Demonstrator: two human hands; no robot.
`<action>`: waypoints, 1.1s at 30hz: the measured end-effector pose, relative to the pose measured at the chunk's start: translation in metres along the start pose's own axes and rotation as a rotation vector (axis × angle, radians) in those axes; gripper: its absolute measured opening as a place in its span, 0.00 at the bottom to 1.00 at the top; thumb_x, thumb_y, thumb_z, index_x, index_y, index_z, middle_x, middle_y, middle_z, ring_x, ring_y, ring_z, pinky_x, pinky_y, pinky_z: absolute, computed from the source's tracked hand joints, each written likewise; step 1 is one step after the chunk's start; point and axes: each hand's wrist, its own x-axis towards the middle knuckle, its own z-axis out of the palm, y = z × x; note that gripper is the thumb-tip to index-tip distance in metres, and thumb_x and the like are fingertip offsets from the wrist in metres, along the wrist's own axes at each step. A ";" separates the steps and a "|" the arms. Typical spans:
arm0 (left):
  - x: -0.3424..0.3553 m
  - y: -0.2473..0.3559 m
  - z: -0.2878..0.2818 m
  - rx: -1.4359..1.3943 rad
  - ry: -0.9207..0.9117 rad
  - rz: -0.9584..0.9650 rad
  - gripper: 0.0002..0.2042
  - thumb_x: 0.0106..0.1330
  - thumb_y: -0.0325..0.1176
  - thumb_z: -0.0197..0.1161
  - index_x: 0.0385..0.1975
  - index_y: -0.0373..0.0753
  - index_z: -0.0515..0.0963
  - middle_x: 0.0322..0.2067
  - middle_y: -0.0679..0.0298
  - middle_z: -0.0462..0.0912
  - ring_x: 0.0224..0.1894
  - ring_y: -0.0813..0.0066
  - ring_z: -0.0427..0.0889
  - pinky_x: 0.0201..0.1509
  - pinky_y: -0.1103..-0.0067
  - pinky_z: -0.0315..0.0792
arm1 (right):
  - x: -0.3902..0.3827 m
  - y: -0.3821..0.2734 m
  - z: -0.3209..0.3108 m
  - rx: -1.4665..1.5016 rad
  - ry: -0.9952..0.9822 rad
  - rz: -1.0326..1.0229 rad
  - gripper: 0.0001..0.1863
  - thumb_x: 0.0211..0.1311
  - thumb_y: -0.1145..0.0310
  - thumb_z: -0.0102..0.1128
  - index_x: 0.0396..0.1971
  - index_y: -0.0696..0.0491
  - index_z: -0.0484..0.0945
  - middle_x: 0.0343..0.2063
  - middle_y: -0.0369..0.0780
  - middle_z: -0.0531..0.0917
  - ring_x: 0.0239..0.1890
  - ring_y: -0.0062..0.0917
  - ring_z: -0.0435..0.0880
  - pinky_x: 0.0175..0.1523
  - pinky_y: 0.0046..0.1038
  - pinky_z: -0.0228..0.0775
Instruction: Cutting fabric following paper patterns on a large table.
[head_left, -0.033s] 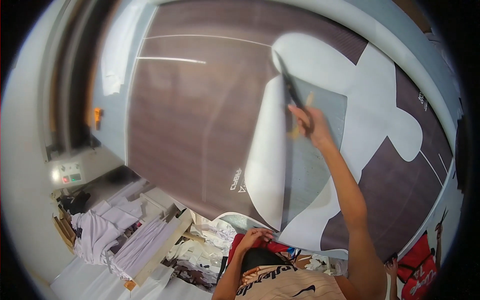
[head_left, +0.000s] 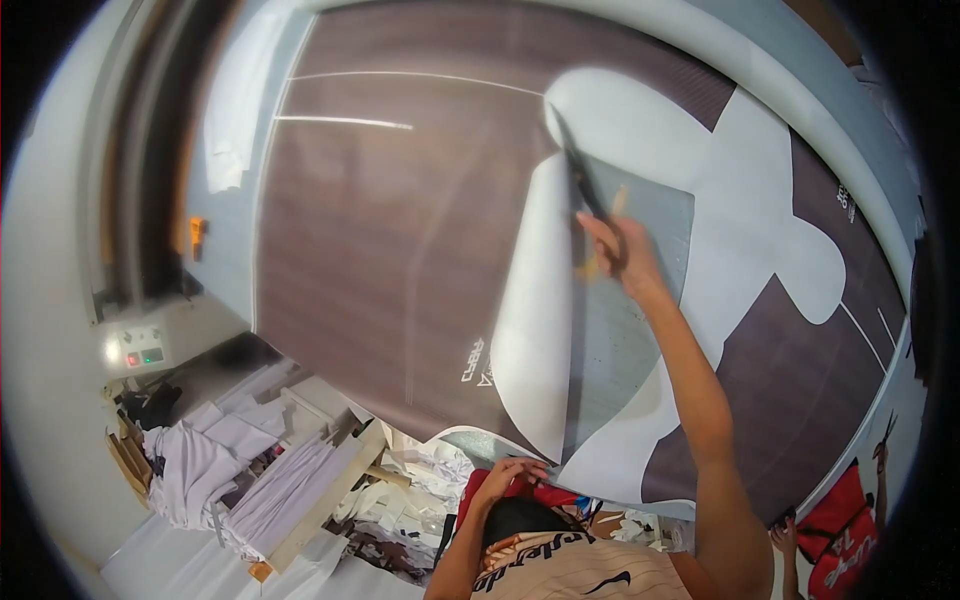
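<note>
My right hand [head_left: 625, 250] is closed on long black scissors [head_left: 583, 175], whose blades reach toward the upper tip of a cut in a large brown printed sheet [head_left: 380, 230] with white areas. A curled white flap [head_left: 525, 290] lies left of the scissors. Bare grey tabletop [head_left: 640, 330] shows through the opening, with small yellowish bits [head_left: 622, 192] near my hand. My left hand [head_left: 510, 473] is at the near edge of the sheet, below the flap, fingers apart and slightly bent.
Left are a control box [head_left: 142, 346], an orange tool [head_left: 197, 236] and piled white fabric [head_left: 205, 460]. Loose scraps [head_left: 400, 490] lie below the near edge. Another person in red [head_left: 835, 545] stands at lower right, one hand [head_left: 785, 535] near the table, another raised with scissors [head_left: 887, 428].
</note>
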 end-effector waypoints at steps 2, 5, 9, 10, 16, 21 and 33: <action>-0.001 0.004 0.003 -0.016 0.017 -0.063 0.29 0.76 0.52 0.48 0.49 0.27 0.81 0.38 0.53 0.88 0.37 0.68 0.85 0.48 0.76 0.76 | -0.006 0.000 0.006 0.038 0.005 -0.025 0.23 0.55 0.51 0.75 0.17 0.49 0.72 0.12 0.28 0.71 0.10 0.12 0.69 0.16 0.19 0.60; 0.006 0.019 0.021 -0.031 0.175 -0.257 0.27 0.74 0.52 0.56 0.43 0.25 0.82 0.34 0.54 0.88 0.33 0.71 0.85 0.41 0.78 0.77 | -0.003 0.002 0.006 0.075 0.026 -0.034 0.23 0.55 0.51 0.76 0.17 0.50 0.72 0.12 0.28 0.72 0.10 0.12 0.69 0.16 0.20 0.61; 0.015 0.008 0.033 0.029 0.302 -0.250 0.27 0.71 0.51 0.61 0.37 0.24 0.83 0.29 0.53 0.87 0.29 0.73 0.84 0.35 0.79 0.76 | 0.001 -0.005 0.006 0.096 0.042 -0.007 0.24 0.54 0.51 0.76 0.17 0.50 0.72 0.12 0.28 0.72 0.10 0.12 0.69 0.15 0.20 0.61; 0.017 0.006 0.036 0.049 0.361 -0.232 0.25 0.70 0.49 0.63 0.35 0.25 0.84 0.27 0.54 0.87 0.27 0.73 0.84 0.32 0.80 0.76 | 0.004 -0.005 0.005 0.093 0.040 -0.010 0.24 0.54 0.51 0.76 0.17 0.50 0.72 0.12 0.28 0.72 0.10 0.12 0.69 0.15 0.20 0.61; 0.015 0.000 0.038 0.103 0.457 -0.148 0.23 0.68 0.46 0.66 0.26 0.26 0.84 0.21 0.55 0.86 0.22 0.74 0.83 0.27 0.80 0.75 | 0.005 -0.005 0.005 0.087 0.046 -0.031 0.23 0.54 0.52 0.76 0.17 0.51 0.73 0.13 0.28 0.71 0.10 0.12 0.69 0.15 0.19 0.60; 0.010 -0.001 0.033 0.122 0.511 -0.159 0.22 0.68 0.45 0.67 0.24 0.27 0.84 0.19 0.56 0.85 0.20 0.74 0.82 0.27 0.80 0.76 | 0.006 -0.003 0.001 0.013 0.045 -0.025 0.24 0.54 0.52 0.76 0.17 0.51 0.73 0.13 0.28 0.71 0.10 0.12 0.69 0.16 0.19 0.59; 0.007 -0.009 0.027 0.090 0.503 -0.131 0.21 0.68 0.42 0.67 0.26 0.23 0.82 0.23 0.52 0.85 0.21 0.70 0.85 0.28 0.78 0.78 | 0.003 -0.007 0.008 -0.101 0.061 -0.020 0.18 0.62 0.54 0.67 0.22 0.51 0.75 0.15 0.29 0.71 0.12 0.14 0.67 0.16 0.20 0.53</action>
